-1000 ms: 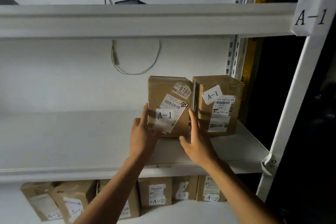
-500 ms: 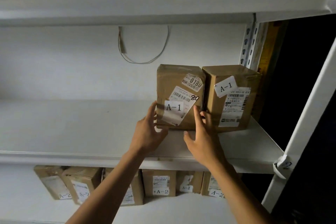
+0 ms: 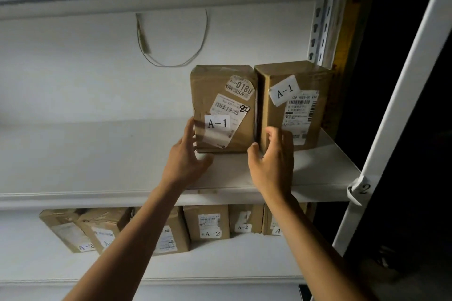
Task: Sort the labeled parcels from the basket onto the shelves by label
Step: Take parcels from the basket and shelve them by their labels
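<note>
I see the white shelf unit [image 3: 281,178] filling the view; on its middle board two brown parcels stand upright side by side at the right end, touching or nearly so; on the board below, a row of parcels marked A-2 [image 3: 206,225] stands along the back; the left parcel [image 3: 222,107] carries a white A-1 label [image 3: 217,124], and the right parcel [image 3: 293,107] carries its own A-1 label too; my left hand [image 3: 186,156] lies with straight fingers against the left parcel's left edge; my right hand [image 3: 271,161] is loosely spread before the lower seam between both parcels, and I cannot tell if it touches; a thin wire loop [image 3: 171,51] hangs on the back wall.
</note>
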Tool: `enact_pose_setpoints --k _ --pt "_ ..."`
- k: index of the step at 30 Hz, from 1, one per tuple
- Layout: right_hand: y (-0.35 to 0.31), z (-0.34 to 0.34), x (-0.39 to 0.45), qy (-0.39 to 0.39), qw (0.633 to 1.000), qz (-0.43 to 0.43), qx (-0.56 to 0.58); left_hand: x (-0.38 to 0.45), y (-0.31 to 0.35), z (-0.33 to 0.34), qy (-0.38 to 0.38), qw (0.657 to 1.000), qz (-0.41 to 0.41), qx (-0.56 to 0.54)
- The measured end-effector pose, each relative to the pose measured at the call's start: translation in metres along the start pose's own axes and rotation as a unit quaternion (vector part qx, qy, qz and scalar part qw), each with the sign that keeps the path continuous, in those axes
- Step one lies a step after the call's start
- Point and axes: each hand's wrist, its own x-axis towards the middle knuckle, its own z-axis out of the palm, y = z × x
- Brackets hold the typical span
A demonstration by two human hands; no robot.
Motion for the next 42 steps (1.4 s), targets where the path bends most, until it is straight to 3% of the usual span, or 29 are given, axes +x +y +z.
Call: enact_pose_setpoints --k 9,14,21,26,32,37,42 --pt "0.000 0.000 0.002 -0.049 0.999 0.001 -0.006 0.000 0.000 0.000 -0.031 0.999 -0.004 -0.033" --pt "-0.005 0.001 0.000 -0.096 0.995 -0.007 -0.027 0.001 0.003 -0.002 -0.050 0.998 -0.022 0.032" --pt "-0.014 -0.001 -0.013 -0.195 0.955 -0.136 -0.176 -0.043 -0.004 -0.045 -0.060 0.976 -0.018 0.211" --pt "-0.056 0.031 -0.061 -0.272 0.921 -0.234 -0.148 -0.095 -0.022 -0.106 -0.039 0.951 -0.073 0.299" --pt "-0.167 0.070 -0.184 -0.418 0.840 -0.341 -0.059 -0.232 -0.035 -0.215 0.028 0.912 -0.181 0.366" --pt "-0.263 0.058 -0.312 -0.496 0.750 -0.437 0.024 -0.395 -0.026 -0.300 0.062 0.830 -0.341 0.437" --pt "-0.338 0.009 -0.428 -0.541 0.654 -0.518 0.109 -0.548 0.019 -0.335 0.096 0.734 -0.513 0.435"
